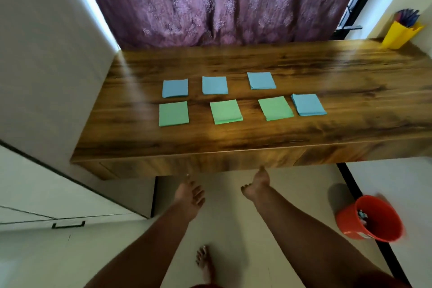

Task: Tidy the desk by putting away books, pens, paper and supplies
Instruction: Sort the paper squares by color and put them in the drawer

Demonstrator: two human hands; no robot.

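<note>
Bench (350,91): glossy wood-grain slab.
Paper squares: four blue (175,88), three green (174,113), flat, mid-bench.
Holder (400,34): yellow plastic, far right corner.
Grips: left hand (189,196), right hand (256,186), fingers relaxed, empty, below front edge.

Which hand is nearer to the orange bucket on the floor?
The right. The right hand hangs below the desk's front edge, left of the orange bucket. The left hand is farther left still, so farther from the bucket.
</note>
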